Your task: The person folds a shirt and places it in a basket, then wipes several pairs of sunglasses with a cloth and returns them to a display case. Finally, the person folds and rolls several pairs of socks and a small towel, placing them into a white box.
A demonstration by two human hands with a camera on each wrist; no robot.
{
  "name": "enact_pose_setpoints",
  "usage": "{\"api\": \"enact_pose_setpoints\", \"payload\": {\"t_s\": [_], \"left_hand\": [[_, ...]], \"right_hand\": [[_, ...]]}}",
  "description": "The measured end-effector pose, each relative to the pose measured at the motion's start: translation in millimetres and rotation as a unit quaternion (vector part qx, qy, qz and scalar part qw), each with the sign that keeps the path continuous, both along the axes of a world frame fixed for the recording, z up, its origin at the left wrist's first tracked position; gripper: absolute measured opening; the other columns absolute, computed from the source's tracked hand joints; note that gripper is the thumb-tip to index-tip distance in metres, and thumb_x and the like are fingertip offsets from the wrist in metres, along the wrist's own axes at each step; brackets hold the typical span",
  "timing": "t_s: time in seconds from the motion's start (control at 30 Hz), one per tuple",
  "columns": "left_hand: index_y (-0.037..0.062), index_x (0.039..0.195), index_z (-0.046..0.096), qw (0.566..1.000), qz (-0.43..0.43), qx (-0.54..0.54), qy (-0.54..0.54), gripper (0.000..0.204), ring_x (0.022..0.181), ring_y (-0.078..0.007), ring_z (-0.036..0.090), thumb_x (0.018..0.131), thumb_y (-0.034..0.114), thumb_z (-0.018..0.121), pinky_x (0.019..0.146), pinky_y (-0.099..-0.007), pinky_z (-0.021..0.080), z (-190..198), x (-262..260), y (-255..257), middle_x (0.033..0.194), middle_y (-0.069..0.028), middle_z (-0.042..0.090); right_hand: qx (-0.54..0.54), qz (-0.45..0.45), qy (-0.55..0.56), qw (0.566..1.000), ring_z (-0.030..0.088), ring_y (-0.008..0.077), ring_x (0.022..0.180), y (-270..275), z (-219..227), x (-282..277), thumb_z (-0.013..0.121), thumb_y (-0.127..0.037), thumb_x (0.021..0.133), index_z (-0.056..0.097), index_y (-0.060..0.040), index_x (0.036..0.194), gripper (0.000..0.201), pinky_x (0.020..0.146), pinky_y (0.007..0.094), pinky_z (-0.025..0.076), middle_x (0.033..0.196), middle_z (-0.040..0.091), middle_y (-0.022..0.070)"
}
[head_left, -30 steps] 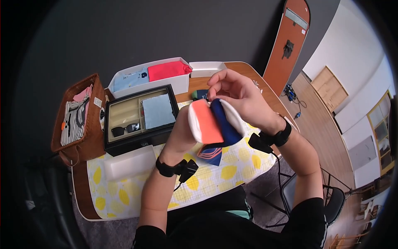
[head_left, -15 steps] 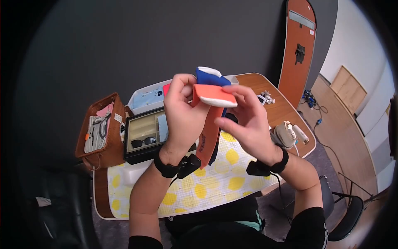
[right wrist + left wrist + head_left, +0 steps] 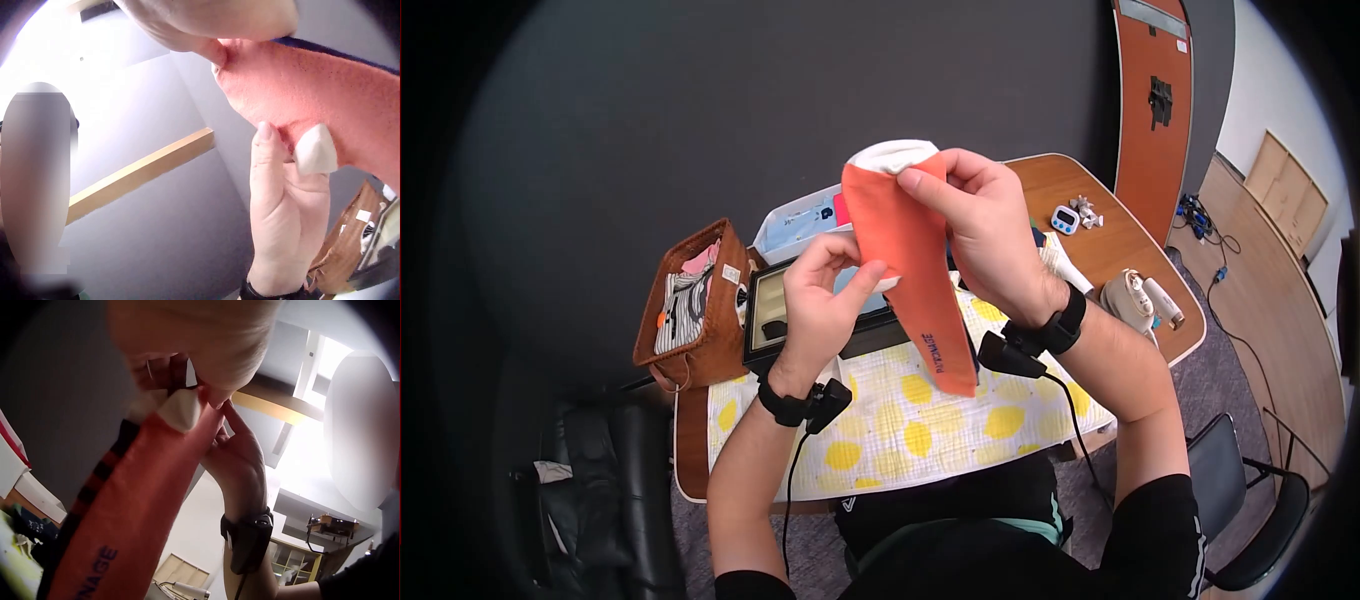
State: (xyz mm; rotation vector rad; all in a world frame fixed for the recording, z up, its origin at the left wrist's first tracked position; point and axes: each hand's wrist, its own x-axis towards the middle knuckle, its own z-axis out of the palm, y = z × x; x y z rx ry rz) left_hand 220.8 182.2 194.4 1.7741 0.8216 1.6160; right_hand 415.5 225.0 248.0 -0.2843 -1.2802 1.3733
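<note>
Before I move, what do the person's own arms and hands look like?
The left hand and right hand are gloveless. Each wrist wears a black strap with a boxy black camera and a thin dark cable. The sleeves are short and black; white stripes show on the right one.

A brown wooden table (image 3: pixel 1040 180) is covered nearest by a yellow-patterned white cloth (image 3: pixel 915 470); a brown rectangular basket (image 3: pixel 720 340) is set left, a square white timer (image 3: pixel 1064 220) far right.
</note>
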Motion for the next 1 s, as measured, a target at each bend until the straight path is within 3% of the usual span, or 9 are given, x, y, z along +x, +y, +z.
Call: {"api": "enact_pose_setpoints", "payload": {"t_s": [0.13, 0.27, 0.5, 0.77, 1.0], "left_hand": [[-0.0042, 0.1, 0.073, 0.997, 0.007, -0.047, 0.055, 0.011, 0.098, -0.0115, 0.067, 0.094, 0.004, 0.07, 0.089, -0.03, 0.052, 4, 4, -7, 0.102, -0.0085, 0.074], [-0.005, 0.103, 0.074, 0.996, 0.014, -0.047, 0.074, 0.013, 0.095, -0.0104, 0.067, 0.095, 0.006, 0.07, 0.087, -0.0278, 0.053, 11, 3, -6, 0.1, -0.0086, 0.075], [-0.007, 0.103, 0.073, 0.999, 0.05, -0.013, 0.009, 0.016, 0.087, -0.0104, 0.07, 0.097, 0.007, 0.069, 0.08, -0.0243, 0.056, 23, 3, 2, 0.095, -0.008, 0.076], [-0.0071, 0.1, 0.073, 0.993, 0.109, 0.014, 0.041, 0.016, 0.085, -0.0109, 0.072, 0.093, 0.008, 0.074, 0.078, -0.0243, 0.057, 42, 1, -3, 0.09, -0.0076, 0.075], [-0.0025, 0.096, 0.074, 0.974, 0.161, 0.116, 0.109, 0.013, 0.08, -0.0089, 0.068, 0.09, 0.008, 0.078, 0.07, -0.0224, 0.054, 49, 2, -26, 0.088, -0.0043, 0.073]], "right_hand": [[0.018, -0.018, 0.002, 1.0, 0.066, 0.0076, 0.077, -3, 9, -1, 0.072, -0.015, 0.094, 0.068, 0.0024, 0.099, 0.018, 0.07, 0.0231, 0.055, 0.09, 0.072, 0.0062], [0.041, -0.042, 0.009, 0.998, 0.066, 0.0077, 0.077, -1, 17, 3, 0.073, -0.015, 0.094, 0.068, 0.0026, 0.099, 0.019, 0.069, 0.0225, 0.055, 0.09, 0.072, 0.0063], [0.106, -0.098, 0.002, 0.99, 0.066, 0.0078, 0.078, 17, 24, 18, 0.075, -0.014, 0.092, 0.069, 0.003, 0.1, 0.019, 0.07, 0.0229, 0.054, 0.09, 0.073, 0.0064], [0.11, -0.105, 0.01, 0.988, 0.067, 0.0078, 0.082, 28, 20, 21, 0.075, -0.012, 0.092, 0.069, 0.0035, 0.103, 0.02, 0.073, 0.0226, 0.053, 0.094, 0.073, 0.0065], [0.167, -0.121, 0.03, 0.978, 0.068, 0.0086, 0.081, 5, 30, 24, 0.074, -0.009, 0.092, 0.07, 0.0041, 0.103, 0.018, 0.071, 0.0228, 0.055, 0.093, 0.074, 0.0077]]}}
